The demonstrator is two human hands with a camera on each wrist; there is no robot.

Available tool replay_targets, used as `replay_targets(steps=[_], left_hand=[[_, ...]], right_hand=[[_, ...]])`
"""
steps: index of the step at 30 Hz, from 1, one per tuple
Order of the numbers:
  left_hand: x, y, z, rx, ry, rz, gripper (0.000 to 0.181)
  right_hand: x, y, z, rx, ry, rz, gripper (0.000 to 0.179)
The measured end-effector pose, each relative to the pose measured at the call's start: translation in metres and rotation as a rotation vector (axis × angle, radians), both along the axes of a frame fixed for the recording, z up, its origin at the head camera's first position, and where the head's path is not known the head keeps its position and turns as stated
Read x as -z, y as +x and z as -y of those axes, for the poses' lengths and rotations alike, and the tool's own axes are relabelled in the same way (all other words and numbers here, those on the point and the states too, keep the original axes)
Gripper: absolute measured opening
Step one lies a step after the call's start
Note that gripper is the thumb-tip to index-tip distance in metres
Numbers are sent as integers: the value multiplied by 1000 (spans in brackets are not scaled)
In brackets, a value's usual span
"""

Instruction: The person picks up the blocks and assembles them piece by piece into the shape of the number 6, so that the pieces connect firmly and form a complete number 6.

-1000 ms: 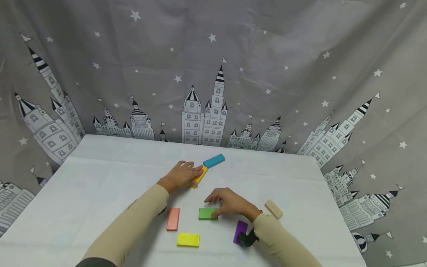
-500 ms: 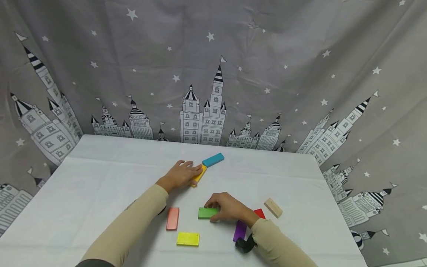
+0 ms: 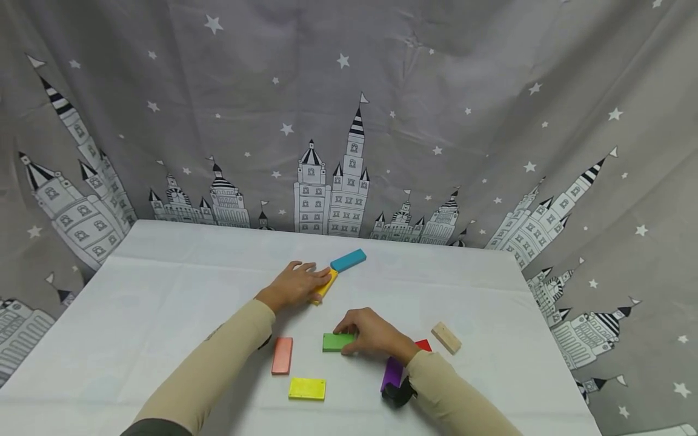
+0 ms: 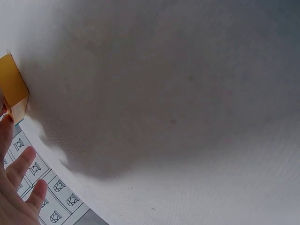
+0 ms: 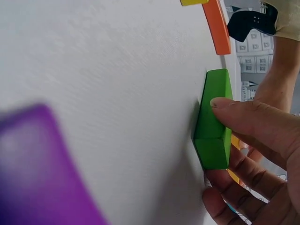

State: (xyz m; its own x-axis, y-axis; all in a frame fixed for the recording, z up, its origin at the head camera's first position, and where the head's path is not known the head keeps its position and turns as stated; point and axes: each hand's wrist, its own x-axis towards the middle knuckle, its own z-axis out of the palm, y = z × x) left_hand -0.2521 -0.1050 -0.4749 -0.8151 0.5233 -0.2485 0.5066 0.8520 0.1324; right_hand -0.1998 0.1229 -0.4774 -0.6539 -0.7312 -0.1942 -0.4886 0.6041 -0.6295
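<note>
Amber block sits near-left of the blue block, left hand pinching it. Green block is closer than blue block, right hand gripping its right end. Probably light, stiff wood, maybe slick; I'd grab long sides.

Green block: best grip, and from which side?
Likely near the right end of the green block, pinched across its long sides, coming from the right, where the right hand is. Its broad face is up and it runs left to right, so those sides face near and far.
</note>
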Motion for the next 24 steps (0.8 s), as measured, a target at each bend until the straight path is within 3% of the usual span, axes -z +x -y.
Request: replay_targets(steps=[24], left_hand=[[-1, -1, -1, 10, 5, -27, 61]], right_hand=[[0, -36, 27, 31, 61, -47, 33]])
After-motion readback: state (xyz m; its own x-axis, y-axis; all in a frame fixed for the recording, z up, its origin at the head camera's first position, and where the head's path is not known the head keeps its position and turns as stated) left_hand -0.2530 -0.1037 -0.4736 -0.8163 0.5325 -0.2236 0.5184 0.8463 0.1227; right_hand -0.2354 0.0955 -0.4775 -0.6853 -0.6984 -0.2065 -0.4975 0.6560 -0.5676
